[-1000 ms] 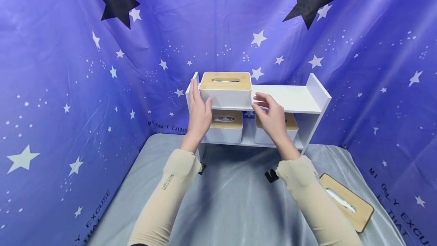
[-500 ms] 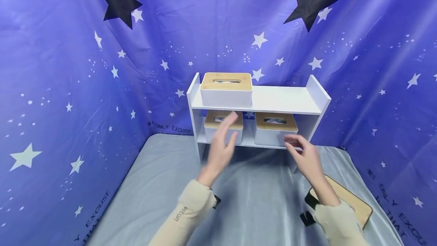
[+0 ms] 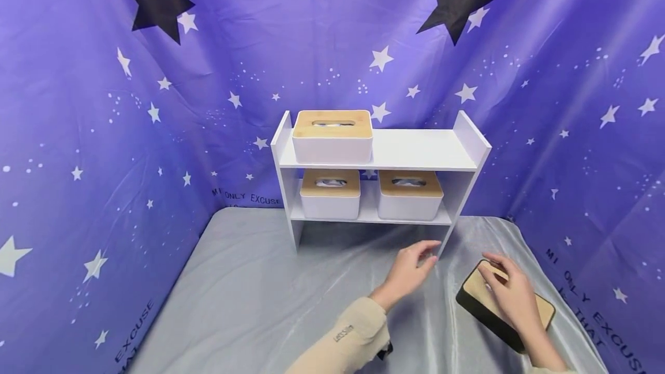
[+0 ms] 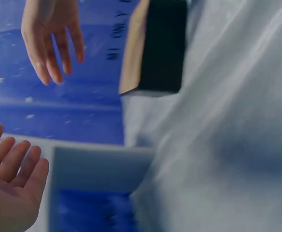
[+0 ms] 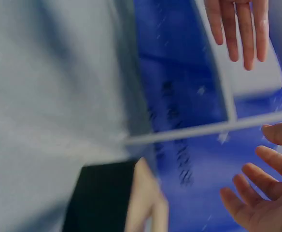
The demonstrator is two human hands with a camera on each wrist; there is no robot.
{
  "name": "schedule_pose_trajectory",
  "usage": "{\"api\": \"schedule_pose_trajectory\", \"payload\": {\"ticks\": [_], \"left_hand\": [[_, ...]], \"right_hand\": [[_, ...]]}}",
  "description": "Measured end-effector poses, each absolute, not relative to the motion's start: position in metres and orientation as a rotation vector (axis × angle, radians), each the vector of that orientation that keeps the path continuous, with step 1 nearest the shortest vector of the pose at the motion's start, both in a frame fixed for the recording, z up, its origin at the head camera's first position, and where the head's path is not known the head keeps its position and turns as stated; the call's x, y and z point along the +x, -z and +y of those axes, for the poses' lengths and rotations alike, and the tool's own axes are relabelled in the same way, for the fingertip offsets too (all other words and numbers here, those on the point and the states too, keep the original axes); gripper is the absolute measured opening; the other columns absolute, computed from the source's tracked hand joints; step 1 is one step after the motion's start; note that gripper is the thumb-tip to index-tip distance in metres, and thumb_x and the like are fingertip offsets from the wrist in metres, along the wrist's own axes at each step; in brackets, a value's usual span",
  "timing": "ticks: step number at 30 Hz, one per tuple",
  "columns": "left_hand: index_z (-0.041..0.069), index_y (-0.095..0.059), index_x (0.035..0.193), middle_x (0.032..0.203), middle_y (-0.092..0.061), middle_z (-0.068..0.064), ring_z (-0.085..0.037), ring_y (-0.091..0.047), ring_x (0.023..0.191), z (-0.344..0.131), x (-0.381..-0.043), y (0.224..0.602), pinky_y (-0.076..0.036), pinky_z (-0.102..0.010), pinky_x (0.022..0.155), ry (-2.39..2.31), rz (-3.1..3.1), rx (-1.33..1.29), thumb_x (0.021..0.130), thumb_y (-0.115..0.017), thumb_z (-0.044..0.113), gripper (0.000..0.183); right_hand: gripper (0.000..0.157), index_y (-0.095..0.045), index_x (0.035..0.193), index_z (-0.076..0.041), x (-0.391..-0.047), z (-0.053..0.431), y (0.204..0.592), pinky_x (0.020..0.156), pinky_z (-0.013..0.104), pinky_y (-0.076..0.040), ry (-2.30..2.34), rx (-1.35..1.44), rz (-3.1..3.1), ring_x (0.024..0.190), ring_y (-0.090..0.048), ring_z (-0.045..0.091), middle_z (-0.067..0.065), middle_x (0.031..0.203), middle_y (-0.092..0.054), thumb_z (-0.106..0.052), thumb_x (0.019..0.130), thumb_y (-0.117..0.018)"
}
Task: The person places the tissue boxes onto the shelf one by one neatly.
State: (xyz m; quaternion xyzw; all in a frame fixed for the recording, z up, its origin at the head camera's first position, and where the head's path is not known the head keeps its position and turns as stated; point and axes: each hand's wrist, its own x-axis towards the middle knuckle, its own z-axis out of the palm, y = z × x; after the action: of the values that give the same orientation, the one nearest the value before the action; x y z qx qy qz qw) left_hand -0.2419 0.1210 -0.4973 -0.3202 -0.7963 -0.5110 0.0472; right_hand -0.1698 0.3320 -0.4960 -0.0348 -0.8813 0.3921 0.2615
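Note:
A tissue box (image 3: 485, 316) with dark sides and a wooden lid lies on the grey cloth at the right. My right hand (image 3: 511, 296) hovers over its lid, fingers loosely bent. In the right wrist view, my right hand (image 5: 269, 186) is apart from the dark tissue box (image 5: 102, 195). My left hand (image 3: 407, 270) is in the air left of that box, before the shelf's right leg, fingers relaxed and holding nothing. The left wrist view has the dark tissue box (image 4: 162, 46) beyond my left hand (image 4: 15, 188).
A white two-tier shelf (image 3: 421, 149) stands at the back. One white tissue box (image 3: 332, 150) is on its top left; another white tissue box (image 3: 330, 206) and a third white tissue box (image 3: 409, 206) fill the lower tier. A blue starry curtain (image 3: 260, 33) surrounds the grey cloth (image 3: 249, 305).
Both hands have left the white tissue box on the top shelf and moved down and right. The right hand is now over the dark tissue box, with the left hand following. The view shifted slightly.

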Motion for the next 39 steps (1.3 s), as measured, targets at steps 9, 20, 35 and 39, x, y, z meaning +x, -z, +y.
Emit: {"api": "schedule_pose_trajectory", "payload": {"ticks": [9,20,35,39], "left_hand": [[0.016,-0.064,0.131,0.137,-0.064,0.002,-0.009,-0.06,0.126,0.176,-0.231,0.546,-0.048,-0.016,0.103,1.433,-2.611,-1.027,0.098,-0.06,0.016,0.034],[0.01,-0.039,0.151,0.158,-0.04,-0.005,-0.021,-0.039,0.146,0.203,-0.208,0.584,-0.039,-0.029,0.117,1.63,-2.949,-0.757,0.092,-0.069,0.031,0.07],[0.018,-0.05,0.137,0.118,-0.048,0.007,-0.003,-0.05,0.11,0.197,-0.205,0.591,-0.048,-0.018,0.098,1.449,-2.957,-0.785,0.086,-0.078,0.023,0.058],[0.018,-0.048,0.13,0.128,-0.053,0.007,-0.005,-0.056,0.118,0.183,-0.209,0.567,-0.05,-0.018,0.098,1.228,-2.896,-0.894,0.09,-0.074,0.028,0.049]], "right_hand": [[0.043,-0.058,0.129,0.006,-0.134,0.372,0.537,0.101,0.041,-0.041,-0.938,-0.44,-2.456,0.123,-0.044,0.046,0.031,0.139,-0.047,-0.019,0.095,-0.064],[0.083,-0.026,0.144,0.018,-0.118,0.395,0.571,0.108,0.049,-0.042,-1.106,-0.798,-2.498,0.126,-0.042,0.055,0.048,0.14,-0.033,-0.022,0.086,-0.071],[0.112,0.0,0.15,0.019,-0.109,0.412,0.577,0.1,0.052,-0.051,-1.488,-0.787,-2.887,0.132,-0.038,0.058,0.047,0.148,-0.024,-0.05,0.091,-0.066],[0.112,0.005,0.154,0.012,-0.105,0.407,0.569,0.087,0.013,-0.051,-1.527,-0.682,-2.801,0.098,-0.063,-0.003,0.042,0.153,-0.021,-0.036,0.09,-0.073]]}}
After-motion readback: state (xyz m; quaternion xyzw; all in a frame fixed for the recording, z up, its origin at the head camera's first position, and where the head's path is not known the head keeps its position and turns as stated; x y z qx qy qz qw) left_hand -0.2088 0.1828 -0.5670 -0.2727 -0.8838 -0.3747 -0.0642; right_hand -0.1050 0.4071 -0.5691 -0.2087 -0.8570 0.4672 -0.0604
